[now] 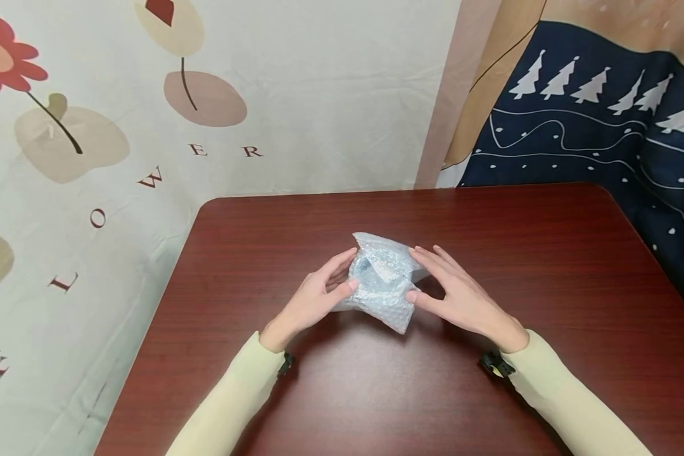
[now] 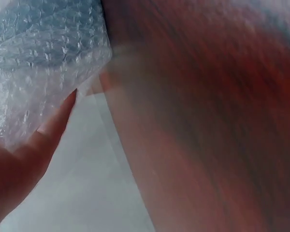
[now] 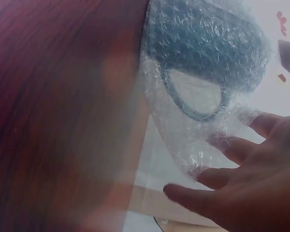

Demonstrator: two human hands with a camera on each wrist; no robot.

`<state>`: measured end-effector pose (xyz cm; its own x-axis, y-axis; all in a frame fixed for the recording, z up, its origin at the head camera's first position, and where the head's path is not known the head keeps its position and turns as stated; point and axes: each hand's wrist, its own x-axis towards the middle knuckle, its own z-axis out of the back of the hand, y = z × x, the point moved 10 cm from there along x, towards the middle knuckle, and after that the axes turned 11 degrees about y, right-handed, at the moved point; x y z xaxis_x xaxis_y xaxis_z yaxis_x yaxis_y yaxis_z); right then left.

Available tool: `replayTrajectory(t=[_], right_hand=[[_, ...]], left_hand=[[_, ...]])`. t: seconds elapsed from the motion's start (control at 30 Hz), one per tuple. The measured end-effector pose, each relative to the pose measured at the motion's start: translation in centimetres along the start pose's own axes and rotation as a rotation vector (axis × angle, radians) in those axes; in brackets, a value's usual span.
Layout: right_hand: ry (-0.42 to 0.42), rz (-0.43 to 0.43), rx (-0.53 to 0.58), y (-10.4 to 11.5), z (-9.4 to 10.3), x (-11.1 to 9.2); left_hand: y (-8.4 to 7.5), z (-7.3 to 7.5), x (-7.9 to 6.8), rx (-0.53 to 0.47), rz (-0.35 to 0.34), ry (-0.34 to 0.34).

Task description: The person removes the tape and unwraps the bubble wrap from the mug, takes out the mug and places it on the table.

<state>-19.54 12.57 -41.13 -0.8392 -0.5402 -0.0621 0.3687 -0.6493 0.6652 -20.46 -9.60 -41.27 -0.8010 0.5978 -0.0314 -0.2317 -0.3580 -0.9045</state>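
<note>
A bundle of clear bubble wrap (image 1: 384, 278) sits on the dark red table (image 1: 399, 392), with a loose corner pointing toward me. Through the plastic, a bluish mug (image 3: 203, 38) shows with its looped handle in the right wrist view. My left hand (image 1: 313, 294) touches the bundle's left side, thumb toward the front and fingers fairly straight. Behind the wrap, most left fingers are hidden in the left wrist view. On the opposite side, my right hand (image 1: 462, 291) rests spread, straight fingers against the film (image 3: 217, 128) and thumb near its front corner.
Behind the table hangs a pale cloth (image 1: 330, 95) printed with flowers and letters. At the right hangs a navy cloth (image 1: 570, 133) with white trees. Dark bands (image 1: 496, 365) sit at both wrists, below pale sleeves.
</note>
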Motion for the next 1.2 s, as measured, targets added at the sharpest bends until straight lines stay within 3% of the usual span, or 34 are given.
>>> replayTrajectory(t=[0.3,0.67,0.93,1.2], right_hand=[[0.029,0.078,0.019,0.0,0.3,1.2],[0.117,0.111,0.055,-1.3,1.3,3.6],[0.089,0.18,0.032,-1.7,2.2,4.2],[0.089,0.171,0.016,-2.2,2.0,3.7]], left_hand=[[-0.1,0.0,0.4,-0.058,-0.025,-0.046],[0.0,0.1,0.8,-0.097,-0.024,-0.11],[-0.2,-0.3,0.8,-0.029,0.01,-0.143],[-0.1,-0.8,0.1,0.055,0.005,-0.153]])
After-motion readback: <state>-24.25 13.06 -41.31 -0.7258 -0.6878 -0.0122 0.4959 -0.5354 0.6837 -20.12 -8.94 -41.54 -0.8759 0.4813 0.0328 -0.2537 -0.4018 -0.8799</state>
